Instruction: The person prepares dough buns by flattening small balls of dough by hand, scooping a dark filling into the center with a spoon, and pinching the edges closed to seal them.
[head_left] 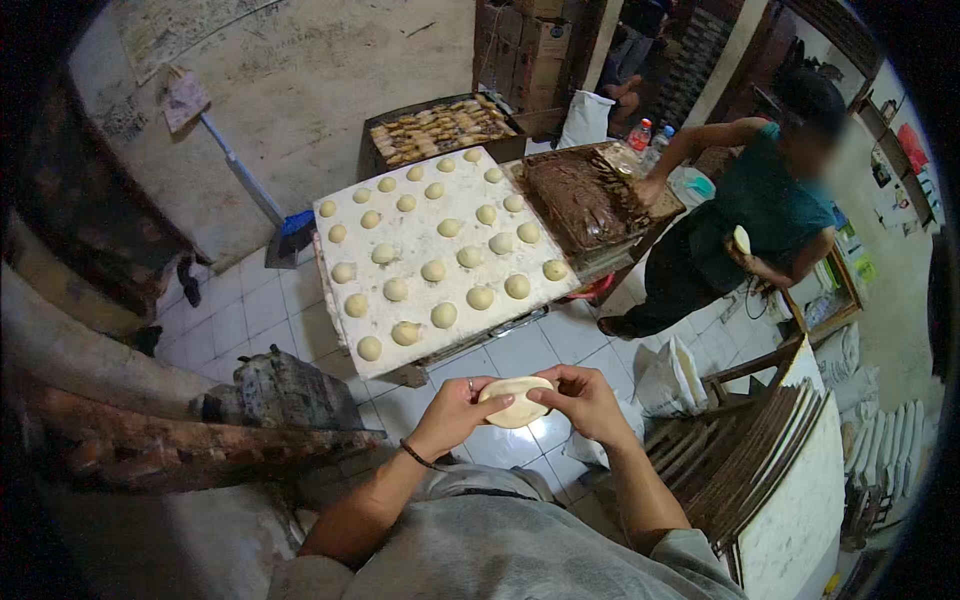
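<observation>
A flattened round of pale dough (517, 404) is held up in front of my body, pinched at both sides. My left hand (455, 410) grips its left edge, thumb on top and fingers underneath. On the other edge my right hand (590, 402) holds it the same way. Beyond my hands stands a table with a floured white board (410, 305), its near edge a little ahead of the dough. Several round dough balls (433, 270) sit on the board in loose rows.
Right of the board lies a slab of brown filling (575, 195), where a co-worker (760, 200) works, holding a dough piece (741, 239). Behind is a tray of browned pastries (440, 130). Stacked boards (760, 450) lean at my right; a brick ledge (200, 440) juts at my left.
</observation>
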